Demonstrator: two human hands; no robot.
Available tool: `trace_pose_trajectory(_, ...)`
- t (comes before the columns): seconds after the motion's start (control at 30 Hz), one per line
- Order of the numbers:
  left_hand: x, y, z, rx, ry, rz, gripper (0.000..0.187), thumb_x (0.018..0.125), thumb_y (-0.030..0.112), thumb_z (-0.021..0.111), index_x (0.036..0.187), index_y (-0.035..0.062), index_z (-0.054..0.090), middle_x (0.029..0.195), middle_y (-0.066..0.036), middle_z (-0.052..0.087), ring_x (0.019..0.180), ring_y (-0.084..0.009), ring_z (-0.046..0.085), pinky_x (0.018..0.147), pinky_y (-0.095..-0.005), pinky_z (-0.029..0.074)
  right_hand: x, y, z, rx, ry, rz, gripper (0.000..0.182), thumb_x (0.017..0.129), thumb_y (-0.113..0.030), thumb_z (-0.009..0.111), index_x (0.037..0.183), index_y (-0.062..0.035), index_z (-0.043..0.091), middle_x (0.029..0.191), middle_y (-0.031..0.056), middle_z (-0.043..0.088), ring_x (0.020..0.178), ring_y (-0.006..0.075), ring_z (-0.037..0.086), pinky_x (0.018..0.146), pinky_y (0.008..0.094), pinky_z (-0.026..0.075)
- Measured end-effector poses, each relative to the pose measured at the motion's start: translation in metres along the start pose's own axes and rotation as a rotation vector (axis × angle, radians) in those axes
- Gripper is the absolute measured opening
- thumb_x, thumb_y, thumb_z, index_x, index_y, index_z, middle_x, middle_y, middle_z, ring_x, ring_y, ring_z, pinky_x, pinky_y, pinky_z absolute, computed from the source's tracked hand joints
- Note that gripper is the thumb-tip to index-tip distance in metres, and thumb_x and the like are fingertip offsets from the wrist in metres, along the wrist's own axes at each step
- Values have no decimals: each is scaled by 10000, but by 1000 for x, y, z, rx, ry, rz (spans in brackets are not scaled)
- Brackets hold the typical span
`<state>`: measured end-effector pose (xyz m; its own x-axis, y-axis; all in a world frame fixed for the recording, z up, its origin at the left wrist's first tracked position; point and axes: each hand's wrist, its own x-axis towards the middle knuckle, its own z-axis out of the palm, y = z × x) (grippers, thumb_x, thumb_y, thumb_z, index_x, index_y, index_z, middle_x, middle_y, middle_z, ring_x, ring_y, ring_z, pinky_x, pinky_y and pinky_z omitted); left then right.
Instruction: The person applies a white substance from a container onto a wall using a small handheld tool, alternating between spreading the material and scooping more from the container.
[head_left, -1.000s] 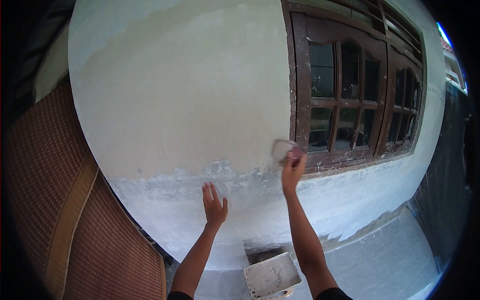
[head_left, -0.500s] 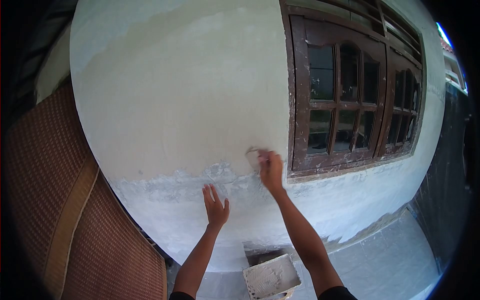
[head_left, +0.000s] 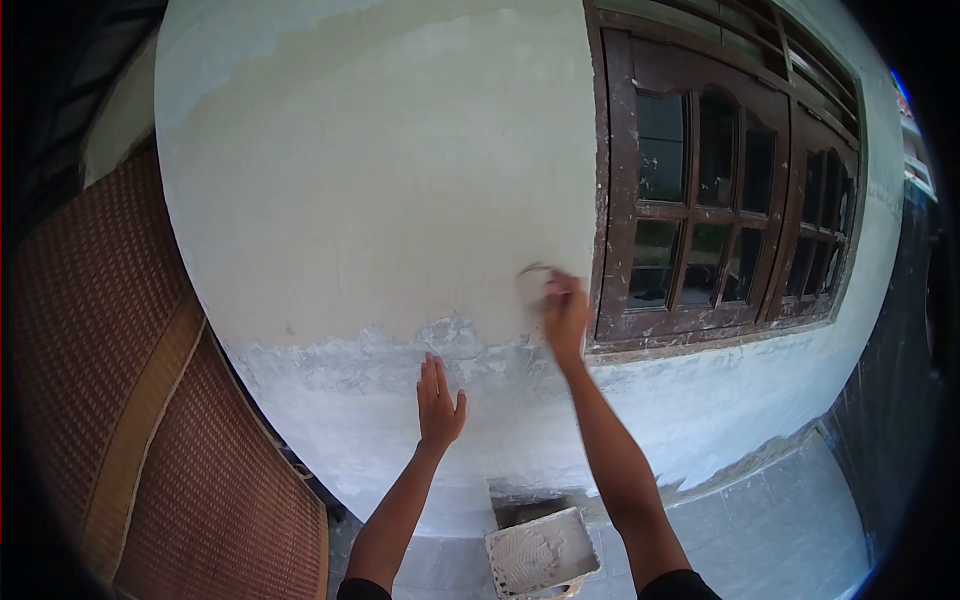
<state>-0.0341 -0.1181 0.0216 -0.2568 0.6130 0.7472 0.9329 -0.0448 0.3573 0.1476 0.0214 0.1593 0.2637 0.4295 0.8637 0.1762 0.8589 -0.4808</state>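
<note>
My right hand (head_left: 566,312) is closed around a flat scraper (head_left: 530,284), blurred by motion, at the wall (head_left: 400,220) just left of the window frame. The scraper's thin edge points up and left, over the beige upper coat. Lower and to the left, my left hand (head_left: 438,405) holds nothing; its fingers are stretched upward with the thumb apart. Its fingertips overlap the rough grey-white band (head_left: 390,352) where the beige coat ends. Below both hands stands a white tray (head_left: 490,560) with pale, ridged paste (head_left: 543,552) in it.
A brown wooden window (head_left: 690,210) with glass panes is set in the wall at the right. Brown woven panels (head_left: 220,470) lean along the left side. Grey tiled floor (head_left: 760,520) runs along the wall's foot. A dark upright surface (head_left: 890,330) borders the far right.
My right hand and the scraper have shifted slightly up and right in view. The camera view has also shifted a little. My left hand's fingers have drawn closer together.
</note>
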Motion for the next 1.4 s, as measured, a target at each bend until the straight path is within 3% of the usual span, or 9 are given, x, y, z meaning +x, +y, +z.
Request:
trace_pose_trajectory(0.17,-2,-5,-3,46,-86,-1,769,880,204,531,1494,8,111,1566,-182,80,1430,-379,128,1124,-508,178,15,-9,-28,174,188,131,187,931,-168,563,1023,-7,586,864,124,615,743,231,594,650,367,472)
trace_pose_trajectory(0.33,-2,1,15,10,10,-10,767,887,219,525,1498,20,107,1571,-161,84,1433,-360,135,1120,-505,184,-18,-22,21,-41,-418,-247,162,880,-48,525,1032,-61,578,887,125,596,863,311,545,775,426,395)
trace_pose_trajectory(0.47,-2,-3,2,-8,-87,-49,763,889,217,527,1505,46,109,1572,-156,80,1431,-364,143,1115,-507,191,19,-1,-14,-86,232,298,114,912,-95,532,997,-19,542,899,154,604,788,330,567,706,439,433)
trace_pose_trajectory(0.57,-1,-7,1,-11,-101,-39,758,891,212,528,1505,53,115,1574,-151,80,1428,-362,155,1113,-508,196,19,-13,-31,93,304,268,158,928,-114,530,1038,-2,550,900,159,608,778,327,586,687,415,456)
trace_pose_trajectory(0.73,-1,-3,13,-42,-62,-43,750,895,210,530,1502,48,122,1574,-139,91,1424,-354,172,1114,-481,214,-37,-21,6,-191,-439,-105,168,875,-54,560,1039,-54,599,924,133,624,889,313,555,785,424,401)
trace_pose_trajectory(0.93,-8,-2,-9,-27,-132,-47,726,887,142,562,1470,-24,162,1546,-199,142,1427,-343,161,1156,-399,181,-21,14,-49,1,303,263,183,936,-180,542,1003,-13,576,909,156,600,811,286,571,721,405,450)
trace_pose_trajectory(1.13,-17,16,19,-76,-141,-12,728,906,213,536,1491,25,145,1562,-147,133,1419,-347,186,1120,-443,226,-60,-2,-18,5,-422,-89,198,843,-22,581,1037,-62,592,941,169,597,899,321,546,767,427,404)
trace_pose_trajectory(1.2,-16,22,16,-90,-133,42,736,900,208,540,1489,16,142,1559,-158,132,1416,-354,188,1122,-440,222,-65,33,-11,-27,-255,-216,162,876,-62,570,1036,-66,594,955,149,606,882,305,557,776,425,405)
trace_pose_trajectory(1.4,-8,11,-7,-26,-76,21,736,897,198,535,1487,7,140,1561,-159,112,1416,-362,183,1126,-452,209,-52,49,-87,230,242,418,263,934,-223,593,1033,11,522,936,141,613,887,214,574,787,351,460)
